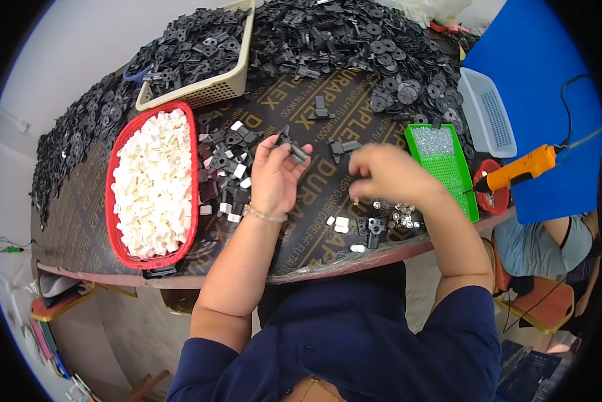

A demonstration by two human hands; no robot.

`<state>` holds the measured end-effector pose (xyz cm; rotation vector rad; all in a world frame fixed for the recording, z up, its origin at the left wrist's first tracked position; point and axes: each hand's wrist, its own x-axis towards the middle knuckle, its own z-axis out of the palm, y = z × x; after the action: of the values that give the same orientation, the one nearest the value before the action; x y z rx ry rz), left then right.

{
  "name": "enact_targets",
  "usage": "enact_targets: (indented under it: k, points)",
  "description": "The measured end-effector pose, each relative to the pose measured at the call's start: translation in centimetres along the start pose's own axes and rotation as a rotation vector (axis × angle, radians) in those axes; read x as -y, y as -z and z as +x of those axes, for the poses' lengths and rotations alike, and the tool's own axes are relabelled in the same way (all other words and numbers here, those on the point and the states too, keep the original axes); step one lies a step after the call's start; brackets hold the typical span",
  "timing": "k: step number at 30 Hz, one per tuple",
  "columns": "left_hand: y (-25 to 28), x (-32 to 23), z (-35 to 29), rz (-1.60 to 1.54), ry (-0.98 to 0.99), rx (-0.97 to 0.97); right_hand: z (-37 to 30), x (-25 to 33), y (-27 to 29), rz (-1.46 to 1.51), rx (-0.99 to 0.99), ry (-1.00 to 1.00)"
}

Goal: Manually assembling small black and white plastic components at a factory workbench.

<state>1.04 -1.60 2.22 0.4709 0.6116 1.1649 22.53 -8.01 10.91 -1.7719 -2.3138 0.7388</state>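
My left hand [276, 173] is closed around a black plastic part [298, 154], held up over the dark printed table [294, 234]. To its right, my right hand [389, 175] hovers above the table with the fingers curled in; whatever is between them is too small or hidden to name. Just beyond that hand lies another black plastic part [343, 147], and a further black piece [320, 108] sits farther back. Below my right hand are several small shiny metal pieces [403, 216], a black part [374, 230] and a few white blocks [341, 224].
A red basket [195, 181] of white blocks stands left, beside black parts with white pieces [232, 167]. Behind are a beige basket [200, 92] and heaped black parts [321, 40]. Rightward: a green tray [441, 164] of small metal pieces, a red bowl [498, 201], an orange electric screwdriver [520, 167].
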Motion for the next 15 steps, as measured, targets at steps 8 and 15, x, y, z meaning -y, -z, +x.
enact_targets:
  k: [8, 15]
  points:
    - [0.5, 0.7, 0.2, 0.097, 0.125, 0.171, -5.1, -2.0, -5.7, -0.045, -0.010, 0.079]
    - [-0.9, 0.2, -0.9, 0.321, 0.091, 0.218, -0.9, -2.0, -4.0, -0.050, -0.326, 0.048]
